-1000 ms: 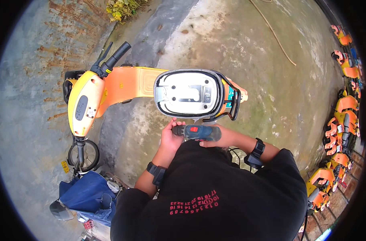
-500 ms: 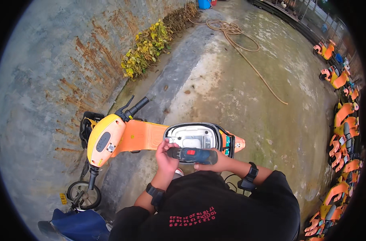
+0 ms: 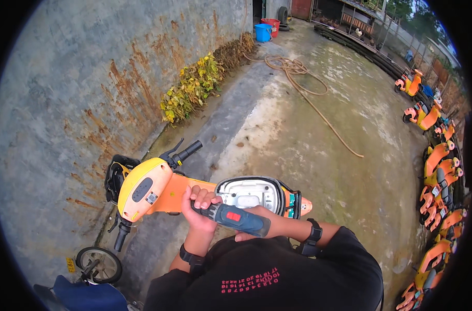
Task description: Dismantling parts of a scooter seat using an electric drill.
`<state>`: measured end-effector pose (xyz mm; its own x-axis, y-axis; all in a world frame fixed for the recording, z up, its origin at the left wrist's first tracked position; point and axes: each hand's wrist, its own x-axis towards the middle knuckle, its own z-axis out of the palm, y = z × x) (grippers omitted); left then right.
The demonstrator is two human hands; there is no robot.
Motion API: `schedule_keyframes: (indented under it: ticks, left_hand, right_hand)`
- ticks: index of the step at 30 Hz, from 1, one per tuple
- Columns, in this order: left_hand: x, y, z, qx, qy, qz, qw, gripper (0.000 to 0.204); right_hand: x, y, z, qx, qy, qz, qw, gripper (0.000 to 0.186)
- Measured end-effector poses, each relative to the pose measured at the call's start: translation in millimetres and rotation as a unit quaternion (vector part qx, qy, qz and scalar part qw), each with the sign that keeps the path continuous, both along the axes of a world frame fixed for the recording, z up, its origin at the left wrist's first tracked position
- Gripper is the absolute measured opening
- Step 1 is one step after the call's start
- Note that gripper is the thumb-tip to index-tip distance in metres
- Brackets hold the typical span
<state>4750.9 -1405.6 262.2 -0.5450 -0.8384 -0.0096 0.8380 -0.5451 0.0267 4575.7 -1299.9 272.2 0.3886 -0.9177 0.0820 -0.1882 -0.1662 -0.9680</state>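
Note:
A dark blue cordless drill [image 3: 241, 218] with a red switch on top lies across in front of my body, its black chuck end to the left. My left hand [image 3: 198, 210] is closed around that chuck end, fingers curled over it. Under the body of the drill, my right hand [image 3: 258, 211] grips it from the right; the drill hides most of those fingers. Just beyond both hands is an orange and yellow electric scooter [image 3: 181, 191]. Its seat area is uncovered, with a white inner tray [image 3: 249, 193] inside a black rim.
A rusty-stained grey wall [image 3: 65, 103] runs along the left, with yellow-leaved plants [image 3: 194, 88] at its foot. A tan hose [image 3: 319, 111] lies on the concrete. Blue [image 3: 263, 32] and red buckets stand far off. Several orange scooters [image 3: 438, 181] line the right side.
The drill has tilted, its right end now lower and nearer me. My left hand has moved left and curled over the chuck. The view has tipped up, showing more of the far yard.

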Motion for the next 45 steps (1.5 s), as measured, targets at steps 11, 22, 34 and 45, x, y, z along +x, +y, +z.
schedule_keyframes:
  ticks: [11, 22, 34, 45]
  left_hand:
    - [2.3, 0.2, -51.8, 0.127, -0.029, -0.118, 0.984, 0.033]
    - [-2.7, -1.1, -57.2, 0.100, -0.060, -0.125, 0.985, 0.028]
    - [-8.8, 12.7, -66.8, 0.096, -0.203, -0.062, 0.972, 0.016]
    - [0.6, 24.3, -131.3, 0.231, -0.263, -0.073, 0.934, 0.019]
  right_hand:
    - [12.3, 14.3, -20.1, -0.012, 0.033, -0.005, 0.999, 0.083]
    - [11.1, 15.4, -41.9, -0.002, 0.075, -0.013, 0.997, 0.096]
    - [8.3, 12.3, -62.9, -0.109, 0.192, -0.034, 0.975, 0.095]
    - [10.2, 14.5, -112.2, -0.024, 0.206, 0.013, 0.978, 0.092]
